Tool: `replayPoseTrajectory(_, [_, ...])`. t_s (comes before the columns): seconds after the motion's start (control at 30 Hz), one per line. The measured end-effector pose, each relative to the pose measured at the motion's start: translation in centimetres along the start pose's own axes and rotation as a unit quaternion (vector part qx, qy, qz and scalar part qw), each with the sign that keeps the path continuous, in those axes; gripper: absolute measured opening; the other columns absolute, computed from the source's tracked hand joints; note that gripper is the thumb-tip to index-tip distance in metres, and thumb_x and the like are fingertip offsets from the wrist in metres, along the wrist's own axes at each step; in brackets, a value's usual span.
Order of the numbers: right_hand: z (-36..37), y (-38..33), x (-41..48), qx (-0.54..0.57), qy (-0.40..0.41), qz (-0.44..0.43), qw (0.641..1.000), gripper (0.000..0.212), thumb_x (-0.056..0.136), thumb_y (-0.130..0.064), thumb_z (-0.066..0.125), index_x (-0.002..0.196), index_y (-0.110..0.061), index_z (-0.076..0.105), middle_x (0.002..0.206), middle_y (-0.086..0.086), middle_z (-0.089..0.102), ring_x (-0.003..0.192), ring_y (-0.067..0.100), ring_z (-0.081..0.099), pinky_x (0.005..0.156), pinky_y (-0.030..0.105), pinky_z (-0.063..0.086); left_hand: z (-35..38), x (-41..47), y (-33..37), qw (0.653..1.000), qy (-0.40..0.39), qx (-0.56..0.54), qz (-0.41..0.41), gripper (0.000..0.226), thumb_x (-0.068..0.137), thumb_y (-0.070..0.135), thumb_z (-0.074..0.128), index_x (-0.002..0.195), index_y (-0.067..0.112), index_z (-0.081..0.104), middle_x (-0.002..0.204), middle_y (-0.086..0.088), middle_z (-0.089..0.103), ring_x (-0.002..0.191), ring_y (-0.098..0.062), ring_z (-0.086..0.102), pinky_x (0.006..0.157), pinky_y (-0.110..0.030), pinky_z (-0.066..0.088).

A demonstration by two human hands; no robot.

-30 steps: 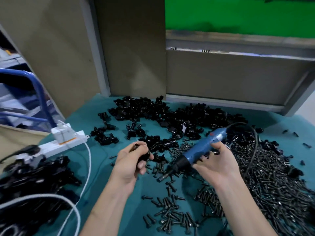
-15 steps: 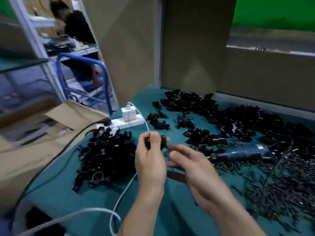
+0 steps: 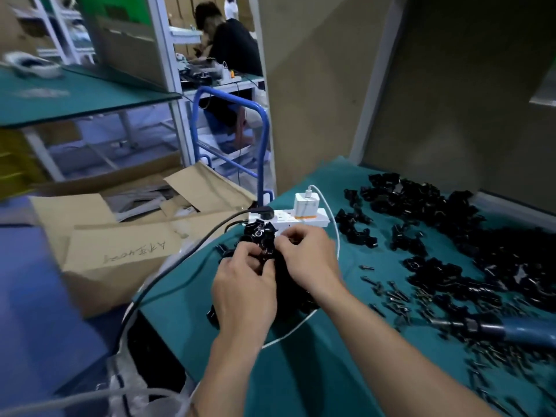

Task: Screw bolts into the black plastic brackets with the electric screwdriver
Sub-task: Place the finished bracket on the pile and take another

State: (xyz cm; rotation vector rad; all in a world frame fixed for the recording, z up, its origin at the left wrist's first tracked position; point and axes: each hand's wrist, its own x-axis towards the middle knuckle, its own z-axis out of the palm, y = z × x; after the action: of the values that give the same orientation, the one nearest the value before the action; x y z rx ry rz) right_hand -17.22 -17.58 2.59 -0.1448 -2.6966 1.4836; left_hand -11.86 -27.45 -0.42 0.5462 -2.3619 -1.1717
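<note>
Since 1.0 s ago: the right hand (image 3: 307,260) has let go of the electric screwdriver (image 3: 511,329), and both hands have shifted over to the power strip (image 3: 288,218); the view has swung that way with them.

Left hand (image 3: 243,285): fingers curled round a black bracket (image 3: 266,253), just in front of the power strip. Right hand: fingertips bent in, pinching at the same bracket from the other side. The two hands are almost touching. The exact contact is partly hidden by the knuckles.

Held bracket sits on top of a small heap of brackets (image 3: 261,236), which lies against the near edge of the power strip.

Electric screwdriver: lying flat on the worktop (image 3: 301,380), well to the right of the power strip, nearer the camera, tip pointing back toward the strip.

Bolts (image 3: 397,299): loose, scattered between strip and screwdriver.

Large spread of brackets (image 3: 451,218): right of the power strip.

White charger (image 3: 305,201) is plugged into the strip. Cardboard box (image 3: 120,245) is left of the strip, off the worktop.
</note>
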Motion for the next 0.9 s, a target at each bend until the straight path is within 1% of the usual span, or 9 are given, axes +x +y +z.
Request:
replayPoseTrajectory(0.13, [0.7,-0.5,0.3,0.001,-0.018,-0.037,0.999,0.009,0.082,-0.037,0.075,0.087,-0.029,0.077,0.081,-0.015,0.074,0.081,0.008,0.062,0.061,0.012,0.042,0.4,1.1,-0.9,0.999,0.003,0.035,0.000,0.016,0.088,0.028,0.078,0.093,0.032,0.063,0.074,0.011,0.057,0.084,-0.016,0.048,0.072,-0.033,0.034])
replayPoseTrajectory(0.27, [-0.4,0.6,-0.5,-0.037,-0.018,-0.092,0.995,0.021,0.085,-0.028,0.073,0.105,-0.032,0.076,0.095,-0.018,0.074,0.091,0.004,0.062,0.081,0.020,0.047,0.3,1.4,-1.1,1.000,0.008,0.029,-0.003,0.025,0.084,0.026,0.080,0.107,0.026,0.069,0.074,0.012,0.056,0.087,-0.017,0.048,0.080,-0.035,0.041])
replayPoseTrajectory(0.37, [-1.7,2.0,-1.2,-0.045,-0.004,-0.112,0.993,0.023,0.085,-0.022,0.072,0.104,-0.034,0.075,0.075,-0.034,0.063,0.079,-0.010,0.058,0.074,0.003,0.039,-0.4,0.9,-0.8,0.998,0.012,0.062,0.023,0.041,0.084,0.032,0.079,0.122,0.029,0.063,0.090,0.016,0.059,0.094,-0.017,0.052,0.087,-0.038,0.044])
replayPoseTrajectory(0.43, [-2.6,3.0,-1.5,-0.051,-0.001,-0.108,0.993,0.022,0.085,-0.020,0.071,0.101,-0.035,0.077,0.071,-0.037,0.061,0.078,-0.014,0.058,0.068,0.000,0.037,-1.0,0.7,-0.5,0.996,0.005,0.081,0.030,0.045,0.086,0.032,0.076,0.127,0.033,0.059,0.101,0.015,0.063,0.102,-0.018,0.057,0.089,-0.039,0.045])
replayPoseTrajectory(0.5, [-3.5,3.8,-2.1,-0.047,-0.002,-0.090,0.995,0.022,0.086,-0.020,0.070,0.098,-0.037,0.077,0.076,-0.031,0.066,0.075,-0.008,0.061,0.064,0.003,0.039,-1.5,0.8,-0.3,0.995,-0.028,0.096,0.013,0.043,0.090,0.031,0.071,0.130,0.036,0.058,0.114,0.014,0.067,0.111,-0.018,0.059,0.094,-0.041,0.047])
replayPoseTrajectory(0.57, [-4.3,4.6,-2.6,-0.032,-0.006,-0.069,0.997,0.022,0.088,-0.020,0.069,0.093,-0.040,0.077,0.077,-0.021,0.069,0.059,0.001,0.059,0.054,0.008,0.039,-1.9,0.9,-0.4,0.994,-0.062,0.089,-0.010,0.044,0.092,0.028,0.068,0.134,0.038,0.058,0.121,0.010,0.067,0.115,-0.019,0.060,0.099,-0.042,0.048])
replayPoseTrajectory(0.67, [-5.1,5.7,-3.1,-0.007,-0.017,-0.040,0.999,0.026,0.090,-0.017,0.068,0.087,-0.041,0.076,0.071,-0.015,0.067,0.042,0.007,0.047,0.044,0.013,0.034,-2.3,0.7,-1.0,0.995,-0.070,0.063,-0.026,0.047,0.090,0.019,0.068,0.132,0.039,0.061,0.115,0.008,0.069,0.109,-0.019,0.063,0.099,-0.040,0.049])
replayPoseTrajectory(0.8, [-5.6,6.9,-3.6,0.010,-0.023,-0.015,1.000,0.028,0.090,-0.014,0.067,0.085,-0.039,0.076,0.074,-0.018,0.068,0.040,0.007,0.040,0.042,0.016,0.034,-2.0,0.0,-1.3,0.999,-0.044,0.009,-0.030,0.052,0.089,0.016,0.067,0.137,0.034,0.057,0.115,0.014,0.068,0.102,-0.012,0.064,0.101,-0.041,0.051])
replayPoseTrajectory(0.9, [-5.6,7.4,-3.8,0.020,-0.025,-0.008,0.999,0.029,0.090,-0.014,0.068,0.084,-0.041,0.076,0.074,-0.009,0.070,0.041,0.007,0.041,0.043,0.017,0.034,-1.8,-0.2,-1.6,0.999,-0.030,-0.010,-0.026,0.054,0.091,0.019,0.067,0.142,0.031,0.055,0.126,0.010,0.067,0.110,-0.013,0.063,0.106,-0.042,0.049])
